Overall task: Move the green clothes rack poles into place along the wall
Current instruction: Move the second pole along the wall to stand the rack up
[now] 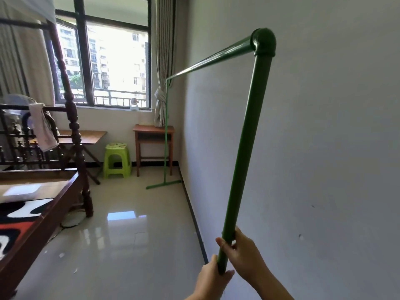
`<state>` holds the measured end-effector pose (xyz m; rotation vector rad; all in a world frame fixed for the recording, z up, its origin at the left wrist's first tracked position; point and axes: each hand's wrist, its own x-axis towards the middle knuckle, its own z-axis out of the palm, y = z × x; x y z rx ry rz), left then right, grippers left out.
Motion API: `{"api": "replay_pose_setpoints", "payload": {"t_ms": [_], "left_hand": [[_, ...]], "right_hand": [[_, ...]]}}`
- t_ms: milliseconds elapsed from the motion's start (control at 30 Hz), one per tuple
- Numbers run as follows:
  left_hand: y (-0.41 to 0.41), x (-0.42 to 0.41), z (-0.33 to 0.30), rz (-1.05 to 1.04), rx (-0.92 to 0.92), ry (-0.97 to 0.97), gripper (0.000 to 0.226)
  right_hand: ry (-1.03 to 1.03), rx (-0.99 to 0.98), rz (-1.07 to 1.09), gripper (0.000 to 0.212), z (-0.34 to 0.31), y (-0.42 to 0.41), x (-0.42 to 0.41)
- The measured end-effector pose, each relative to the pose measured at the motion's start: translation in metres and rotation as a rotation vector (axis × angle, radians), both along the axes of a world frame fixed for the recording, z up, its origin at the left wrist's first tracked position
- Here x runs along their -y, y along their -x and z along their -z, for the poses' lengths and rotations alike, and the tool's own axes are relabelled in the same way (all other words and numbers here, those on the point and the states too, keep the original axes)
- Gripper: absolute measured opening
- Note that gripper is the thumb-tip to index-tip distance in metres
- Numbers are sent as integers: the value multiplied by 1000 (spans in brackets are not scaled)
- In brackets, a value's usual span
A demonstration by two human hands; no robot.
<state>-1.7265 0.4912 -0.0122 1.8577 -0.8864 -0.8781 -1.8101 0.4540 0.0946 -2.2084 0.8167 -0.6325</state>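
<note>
Beside the wall (pixel 324 126), both hands, left (pixel 213 276) below right (pixel 242 250), around tilted green pole (pixel 249 137).

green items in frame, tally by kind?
Rack poles: 3 (near upright, top bar, far upright)
Elbow joints: 1
Floor feet: 1
Stools: 1
Total: 6
</note>
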Motion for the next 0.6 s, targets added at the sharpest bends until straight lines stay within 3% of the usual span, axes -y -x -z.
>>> {"api": "replay_pose_setpoints", "payload": {"t_ms": [100, 200, 300, 600], "left_hand": [[3, -6, -17, -15, 38, -36, 25], [-1, -10, -20, 18, 35, -23, 12], [-4, -17, -22, 100, 59, -25, 13], [-26, -39, -19, 230, 112, -26, 36]], "right_hand": [[-118, 234, -109, 10, -33, -6, 5], [-213, 383, -203, 12, -55, -15, 8], [-147, 453, -82, 26, -48, -21, 1], [-120, 606, 85, 21, -37, -43, -34]]}}
